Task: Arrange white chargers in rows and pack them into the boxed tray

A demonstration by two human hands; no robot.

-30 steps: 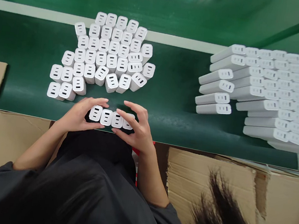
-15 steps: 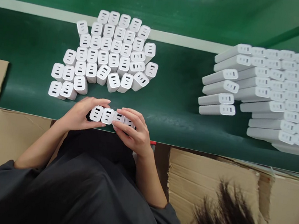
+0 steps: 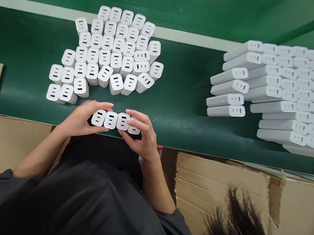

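Since a second ago your right hand [image 3: 140, 136] has closed in from the row's end, its fingers now lying over the last charger, while your left hand [image 3: 83, 117] has hardly shifted.

From the head camera, you hold a row of four white chargers [image 3: 110, 120] side by side at the near edge of the green table [image 3: 182, 97], port faces up. Your left hand cups the left end, thumb and fingers pinching the first charger. Your right hand wraps the right end, fingers curled tight over the fourth charger, so only a sliver of its face shows and its ports are hard to read. Both palms are hidden beneath the backs of your hands, so you cannot see how the bodies sit below the faces.

Just beyond the row stands a cluster of upright chargers [image 3: 110, 53], packed close, a few tilted at its near edge. Well apart to the right lie stacked chargers on their sides [image 3: 278, 95], the stack cut off by the frame's right edge. Cardboard boxes [image 3: 217, 183] sit below the table edge, partly covered by blurred dark hair and your dark sleeve.
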